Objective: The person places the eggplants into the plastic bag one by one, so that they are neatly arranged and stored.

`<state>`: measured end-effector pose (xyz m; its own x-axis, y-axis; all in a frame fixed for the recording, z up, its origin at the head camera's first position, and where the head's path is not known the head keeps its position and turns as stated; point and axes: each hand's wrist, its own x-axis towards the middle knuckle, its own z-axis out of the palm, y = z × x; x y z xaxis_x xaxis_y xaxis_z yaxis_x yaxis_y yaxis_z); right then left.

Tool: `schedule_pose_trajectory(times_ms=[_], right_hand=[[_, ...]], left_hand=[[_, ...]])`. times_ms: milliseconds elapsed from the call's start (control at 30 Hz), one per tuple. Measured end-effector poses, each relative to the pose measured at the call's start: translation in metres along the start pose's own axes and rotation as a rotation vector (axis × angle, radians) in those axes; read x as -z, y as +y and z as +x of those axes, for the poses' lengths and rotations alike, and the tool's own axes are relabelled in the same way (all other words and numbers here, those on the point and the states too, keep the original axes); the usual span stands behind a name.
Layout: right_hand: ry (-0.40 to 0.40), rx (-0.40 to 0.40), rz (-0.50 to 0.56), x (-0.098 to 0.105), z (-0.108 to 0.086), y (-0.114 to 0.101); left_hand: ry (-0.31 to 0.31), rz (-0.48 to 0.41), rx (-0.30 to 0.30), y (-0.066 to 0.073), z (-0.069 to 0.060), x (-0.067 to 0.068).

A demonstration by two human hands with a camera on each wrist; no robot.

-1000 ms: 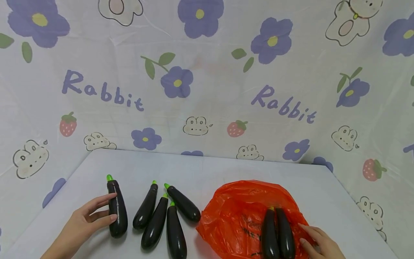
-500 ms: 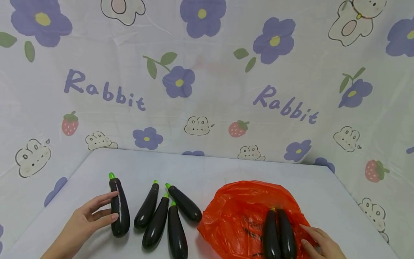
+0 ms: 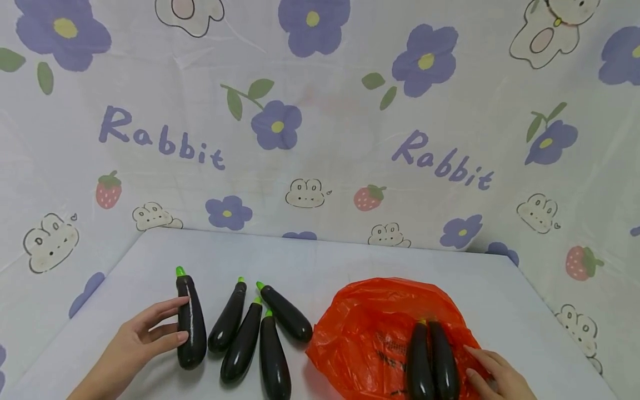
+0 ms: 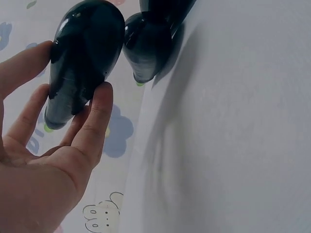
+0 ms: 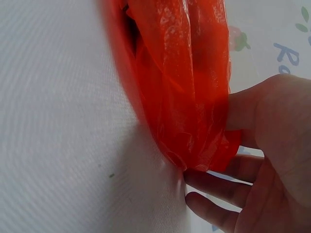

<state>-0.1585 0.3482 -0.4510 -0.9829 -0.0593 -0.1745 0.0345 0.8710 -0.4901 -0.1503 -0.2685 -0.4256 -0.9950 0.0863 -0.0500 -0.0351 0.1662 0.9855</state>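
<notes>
My left hand (image 3: 135, 341) holds a glossy dark eggplant (image 3: 191, 328) with a green stem tip between thumb and fingers. In the left wrist view, that eggplant (image 4: 87, 46) has its wide end toward the camera. Just right of it lie several more eggplants (image 3: 241, 344), loosely grouped with stems pointing away. A red plastic bag (image 3: 360, 333) lies with its mouth spread, and two eggplants (image 3: 419, 364) rest side by side in it. At the bag's right edge, my right hand (image 3: 500, 375) pinches the plastic; the right wrist view shows the bag's side (image 5: 189, 97) against the fingers.
The white table (image 3: 330, 261) reaches back to a hanging cloth (image 3: 330, 161) printed with flowers, rabbits and strawberries. One loose eggplant (image 3: 287, 314) lies close by the bag's left edge.
My left hand has shifted slightly right with its eggplant, closer to the loose group. My right hand and the bag have stayed in place.
</notes>
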Motion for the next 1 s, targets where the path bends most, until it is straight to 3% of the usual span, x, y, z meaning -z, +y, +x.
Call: schedule_pose_trajectory(times_ms=[167,433,767,1000], right_hand=[[0.008,0.011,-0.028,0.0,0.001,-0.002],[0.039,0.032,-0.057,0.001,0.001,-0.002],[0.044,0.037,-0.055,-0.003,0.002,0.002],[0.041,0.017,-0.049,-0.006,0.003,0.002]], left_hand=[[-0.023,-0.022,0.019,0.007,0.0,-0.006],[-0.075,-0.056,-0.048,0.027,-0.001,-0.022],[-0.171,-0.097,0.046,0.049,-0.001,-0.046],[-0.257,-0.119,0.028,0.06,0.0,-0.065]])
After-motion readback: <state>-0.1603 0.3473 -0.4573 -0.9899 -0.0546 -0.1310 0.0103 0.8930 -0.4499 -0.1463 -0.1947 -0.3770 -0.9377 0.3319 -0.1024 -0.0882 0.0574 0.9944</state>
